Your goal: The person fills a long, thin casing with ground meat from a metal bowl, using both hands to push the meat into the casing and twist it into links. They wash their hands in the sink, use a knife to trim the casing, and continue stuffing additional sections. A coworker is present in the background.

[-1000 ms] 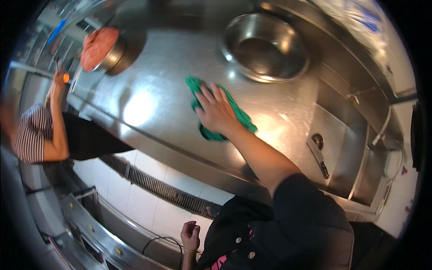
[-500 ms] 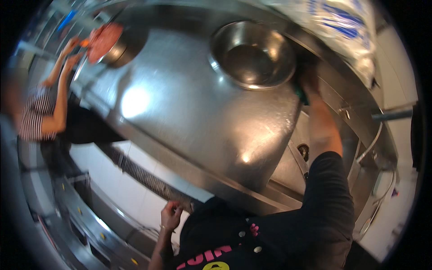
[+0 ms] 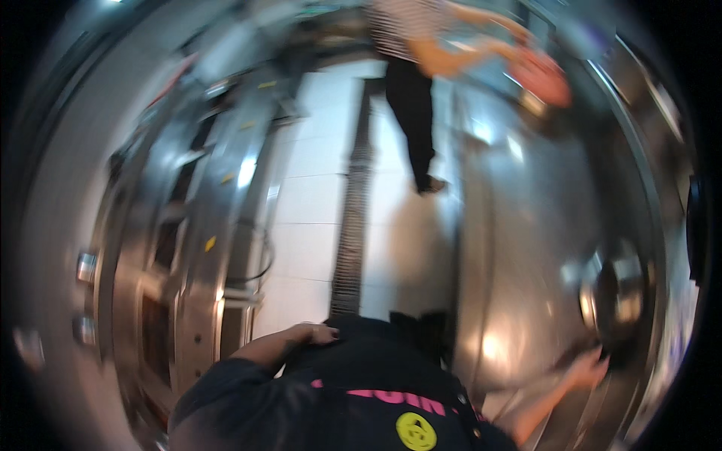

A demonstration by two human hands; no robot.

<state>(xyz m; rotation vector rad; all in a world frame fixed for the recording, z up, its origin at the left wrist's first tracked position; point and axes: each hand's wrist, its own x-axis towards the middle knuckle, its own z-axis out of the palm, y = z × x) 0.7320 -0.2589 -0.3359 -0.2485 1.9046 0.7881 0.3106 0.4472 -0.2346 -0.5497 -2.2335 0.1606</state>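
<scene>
My right hand (image 3: 588,369) reaches over the steel counter at the right, just on the near side of a round metal bowl (image 3: 611,292). Its fingers look apart, and I see nothing in them; motion blurs both hand and bowl. Held low in front of my dark shirt, my left hand (image 3: 319,333) has its fingers curled in, with no object showing. The steel counter (image 3: 519,225) runs away from me along the right side.
A person in a striped top (image 3: 406,26) stands at the counter's far end, arms stretched toward a reddish mass (image 3: 543,79) in a metal container. A floor drain grate (image 3: 352,225) runs down the white tiled aisle. Steel kitchen units (image 3: 203,218) line the left.
My view has swung left toward the aisle, so bowl and counter now lie farther right. My right hand has come out from beside the bowl; the green thing by it no longer shows.
</scene>
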